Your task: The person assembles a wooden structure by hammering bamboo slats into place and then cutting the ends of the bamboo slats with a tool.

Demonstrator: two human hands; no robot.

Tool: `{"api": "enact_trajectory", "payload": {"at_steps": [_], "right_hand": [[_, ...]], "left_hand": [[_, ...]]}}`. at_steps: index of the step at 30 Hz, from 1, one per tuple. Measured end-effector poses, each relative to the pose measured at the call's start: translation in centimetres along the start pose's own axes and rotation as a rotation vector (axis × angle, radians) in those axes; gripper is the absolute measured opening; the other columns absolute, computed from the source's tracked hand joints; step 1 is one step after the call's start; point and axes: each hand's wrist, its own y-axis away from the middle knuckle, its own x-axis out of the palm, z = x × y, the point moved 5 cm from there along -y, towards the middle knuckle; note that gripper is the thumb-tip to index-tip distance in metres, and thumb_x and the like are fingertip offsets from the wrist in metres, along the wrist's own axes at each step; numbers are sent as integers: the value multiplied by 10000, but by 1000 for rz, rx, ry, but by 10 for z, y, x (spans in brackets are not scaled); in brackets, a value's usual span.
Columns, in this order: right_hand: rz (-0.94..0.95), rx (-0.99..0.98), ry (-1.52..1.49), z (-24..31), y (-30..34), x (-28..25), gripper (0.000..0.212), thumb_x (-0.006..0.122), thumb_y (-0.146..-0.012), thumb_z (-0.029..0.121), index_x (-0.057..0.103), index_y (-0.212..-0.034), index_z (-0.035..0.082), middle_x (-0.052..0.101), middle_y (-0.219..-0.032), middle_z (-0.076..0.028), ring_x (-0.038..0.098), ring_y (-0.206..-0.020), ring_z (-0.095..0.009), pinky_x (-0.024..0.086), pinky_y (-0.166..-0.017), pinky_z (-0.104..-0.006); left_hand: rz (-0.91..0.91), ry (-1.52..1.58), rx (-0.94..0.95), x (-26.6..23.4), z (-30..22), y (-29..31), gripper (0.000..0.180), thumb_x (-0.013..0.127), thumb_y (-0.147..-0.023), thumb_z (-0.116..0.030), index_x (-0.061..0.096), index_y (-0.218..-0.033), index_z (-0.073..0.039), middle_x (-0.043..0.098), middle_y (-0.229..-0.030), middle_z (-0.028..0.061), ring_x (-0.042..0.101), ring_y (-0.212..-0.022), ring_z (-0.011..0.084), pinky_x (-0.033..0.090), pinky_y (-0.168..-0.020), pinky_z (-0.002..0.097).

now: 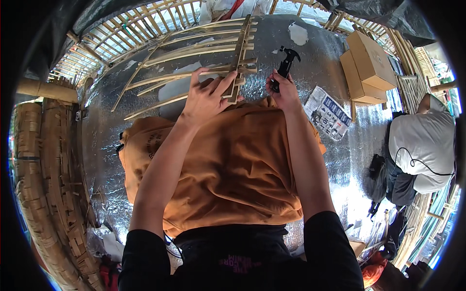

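A lattice of thin bamboo slats [241, 42] lies on the silver foil floor ahead of me, its slats running left from a darker crosspiece. My left hand [204, 99] grips the near end of that crosspiece, with fingers bent over the wood and the thumb at its lower side. To the right, a black claw hammer [287, 63] points its head up and away, apart from the lattice. Its handle is wrapped in my right hand [285, 92]. Orange-brown cloth [228, 160] covers my lap beneath both forearms.
Two cardboard boxes [371, 65] stand at the far right, near a printed sheet [327, 113] on the foil floor [340, 165]. Another person in a grey shirt [422, 145] sits at the right edge. Bamboo railings [131, 31] bound the far side; woven bamboo [53, 184] runs along the left.
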Motion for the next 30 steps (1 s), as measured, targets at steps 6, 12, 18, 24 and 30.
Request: {"api": "enact_trajectory", "payload": {"at_steps": [6, 12, 18, 24, 30], "right_hand": [[-14, -1, 31, 2, 4, 3, 70, 615, -980, 83, 595, -1046, 97, 630, -860, -40, 639, -800, -192, 557, -692, -341], [-17, 12, -8, 2, 2, 0, 62, 639, -981, 99, 590, -1020, 98, 629, -856, -44, 637, -798, -190, 552, -685, -335], [12, 27, 9, -1, -5, 0, 158, 691, -960, 147, 548, -1026, 134, 628, -829, -15, 642, -751, -160, 552, -678, -343], [42, 28, 96, -3, -5, 3, 146, 693, -962, 158, 558, -1015, 142, 637, -839, -7, 643, -762, -146, 543, -690, -329], [53, 58, 172, -5, -2, 7, 134, 692, -964, 170, 571, -1014, 141, 644, -845, -1, 646, -783, -139, 537, -702, -320]], "left_hand": [[30, 19, 3, 3, -3, 4, 675, 793, -786, -351, 554, -1378, -132, 695, -844, 26, 671, -713, 179, 388, -1059, 447], [34, 73, -26, -7, -1, 2, 611, 816, -806, -377, 589, -1304, -104, 734, -949, 78, 701, -836, 223, 430, -1066, 466], [72, 170, -64, -30, 5, -2, 612, 839, -789, -303, 581, -1309, -110, 722, -1080, 123, 692, -994, 296, 435, -1102, 494], [80, 148, -125, -43, 23, 16, 600, 852, -765, -273, 601, -1286, -113, 722, -1079, 108, 685, -987, 304, 440, -1098, 492], [11, 154, -139, -38, 23, 21, 601, 881, -715, -255, 635, -1245, -113, 723, -1032, 91, 684, -948, 295, 479, -1037, 454]]}}
